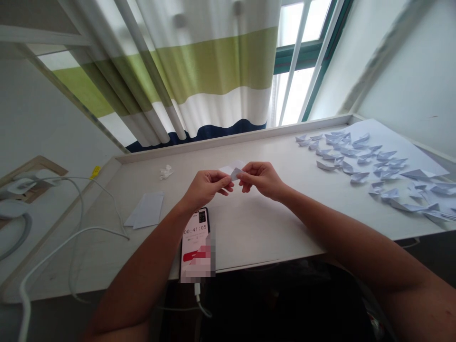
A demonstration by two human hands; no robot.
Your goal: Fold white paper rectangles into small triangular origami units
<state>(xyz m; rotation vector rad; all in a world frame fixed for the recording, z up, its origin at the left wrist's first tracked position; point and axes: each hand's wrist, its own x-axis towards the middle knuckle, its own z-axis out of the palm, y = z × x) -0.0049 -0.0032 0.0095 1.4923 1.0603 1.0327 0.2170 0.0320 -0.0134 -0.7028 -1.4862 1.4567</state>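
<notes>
Between my two hands is a small folded piece of white paper [235, 174], held a little above the desk. My left hand [211, 185] pinches its left side between thumb and fingers. On the right side, my right hand [259, 178] grips it the same way, the thumb lying on the near face. Part of the paper sticks up behind the fingertips, and the fingers hide some of its folds. Many folded paper boats [359, 154] are spread over the right part of the desk. A few flat white paper strips [147, 210] lie left of my left hand.
A phone [195, 237] showing a running timer lies at the desk's front edge, with a charging cable [197, 292] plugged in. White cables [76, 232] loop over the left side. A crumpled tissue [165, 172] and a large white sheet [377, 133] rest on the desk [263, 232].
</notes>
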